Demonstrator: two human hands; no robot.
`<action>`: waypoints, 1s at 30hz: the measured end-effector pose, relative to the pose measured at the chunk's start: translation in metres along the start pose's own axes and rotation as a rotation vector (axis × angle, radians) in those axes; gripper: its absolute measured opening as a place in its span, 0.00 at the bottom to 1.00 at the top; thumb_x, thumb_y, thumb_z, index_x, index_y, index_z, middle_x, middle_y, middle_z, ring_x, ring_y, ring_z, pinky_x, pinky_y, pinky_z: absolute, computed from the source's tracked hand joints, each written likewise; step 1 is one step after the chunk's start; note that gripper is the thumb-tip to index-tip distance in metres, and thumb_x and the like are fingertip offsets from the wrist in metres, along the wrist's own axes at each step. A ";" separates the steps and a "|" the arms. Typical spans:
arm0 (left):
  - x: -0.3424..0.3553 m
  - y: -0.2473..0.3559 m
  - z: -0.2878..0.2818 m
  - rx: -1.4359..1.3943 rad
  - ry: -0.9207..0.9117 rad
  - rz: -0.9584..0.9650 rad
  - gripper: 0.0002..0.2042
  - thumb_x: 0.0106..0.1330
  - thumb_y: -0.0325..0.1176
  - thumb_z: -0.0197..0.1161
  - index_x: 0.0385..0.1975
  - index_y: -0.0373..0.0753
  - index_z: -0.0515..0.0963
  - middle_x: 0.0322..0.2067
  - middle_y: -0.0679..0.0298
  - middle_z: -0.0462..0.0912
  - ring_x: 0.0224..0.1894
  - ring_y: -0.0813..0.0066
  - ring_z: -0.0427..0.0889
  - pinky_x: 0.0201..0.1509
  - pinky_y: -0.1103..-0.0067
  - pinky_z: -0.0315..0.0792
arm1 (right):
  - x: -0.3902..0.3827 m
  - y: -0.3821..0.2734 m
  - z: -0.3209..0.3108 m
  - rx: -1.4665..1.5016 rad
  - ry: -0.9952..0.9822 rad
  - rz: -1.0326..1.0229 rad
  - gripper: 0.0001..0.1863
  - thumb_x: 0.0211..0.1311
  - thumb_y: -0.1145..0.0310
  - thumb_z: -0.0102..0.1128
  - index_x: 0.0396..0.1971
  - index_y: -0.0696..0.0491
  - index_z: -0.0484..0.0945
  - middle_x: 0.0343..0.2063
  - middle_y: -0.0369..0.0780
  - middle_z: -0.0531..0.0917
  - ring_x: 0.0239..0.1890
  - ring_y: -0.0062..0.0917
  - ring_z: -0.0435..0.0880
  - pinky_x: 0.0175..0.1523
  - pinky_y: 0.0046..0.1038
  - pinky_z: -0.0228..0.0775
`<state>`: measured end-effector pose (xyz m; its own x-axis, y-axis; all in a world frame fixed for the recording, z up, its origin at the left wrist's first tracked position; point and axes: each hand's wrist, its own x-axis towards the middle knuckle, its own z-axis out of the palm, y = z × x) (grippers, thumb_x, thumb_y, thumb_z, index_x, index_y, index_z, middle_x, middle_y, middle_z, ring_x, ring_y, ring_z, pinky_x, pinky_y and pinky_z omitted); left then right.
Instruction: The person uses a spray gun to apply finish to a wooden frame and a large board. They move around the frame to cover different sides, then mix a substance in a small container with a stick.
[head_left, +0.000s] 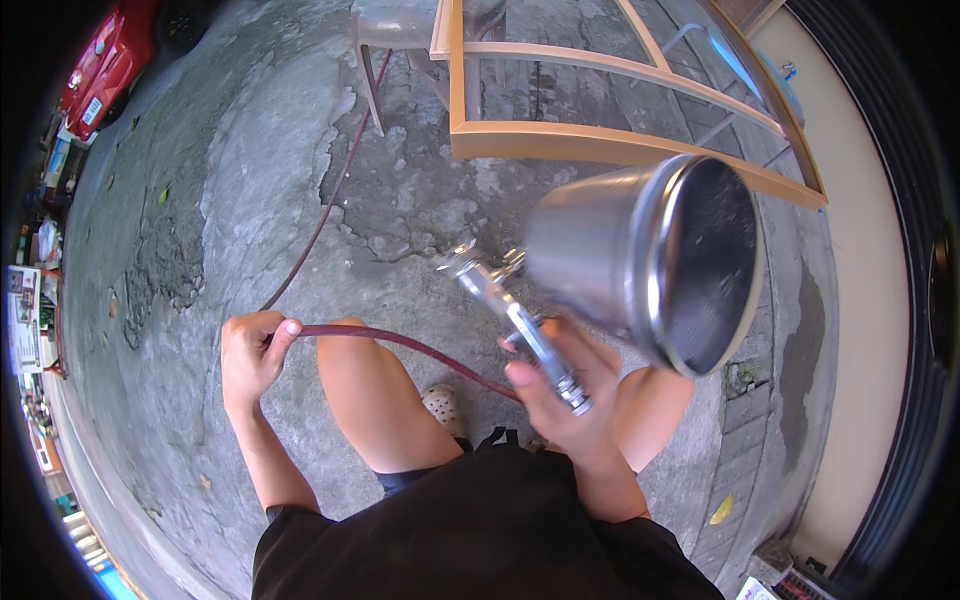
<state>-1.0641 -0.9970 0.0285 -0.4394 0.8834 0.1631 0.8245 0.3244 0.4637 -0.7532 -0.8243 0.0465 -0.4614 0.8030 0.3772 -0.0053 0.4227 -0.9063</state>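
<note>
My right hand (575,390) is wrapped round the handle of a silver spray gun (515,320). A large metal paint cup (590,245) is joined to the gun and tilts to the right, its wide rounded end blurred. To the left, my left hand (255,360) is closed on a dark red air hose (395,338). The hose runs from that hand across my knees toward the right hand; where it meets the gun is hidden. Its other part trails from the left hand over the ground to the far side.
An orange-tan wooden frame (560,140) with crossbars stands ahead to the right, beside a grey chair (395,30). A red car (100,75) is at the far left. Cracked concrete (270,200) lies underfoot, with a cream wall (850,300) on the right and assorted items along the left edge.
</note>
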 end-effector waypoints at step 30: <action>0.001 -0.019 -0.011 -0.121 0.068 0.082 0.27 0.67 0.49 0.62 0.14 0.33 0.68 0.12 0.58 0.63 0.15 0.60 0.62 0.21 0.70 0.56 | 0.000 -0.023 0.008 -0.054 0.255 0.269 0.15 0.64 0.63 0.67 0.32 0.62 0.80 0.19 0.35 0.77 0.23 0.15 0.76 0.29 0.21 0.67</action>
<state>-1.0841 -1.0056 0.0299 -0.3992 0.8788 0.2614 0.8114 0.2059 0.5470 -0.7603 -0.8372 0.0658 -0.2040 0.9644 0.1683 0.1364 0.1983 -0.9706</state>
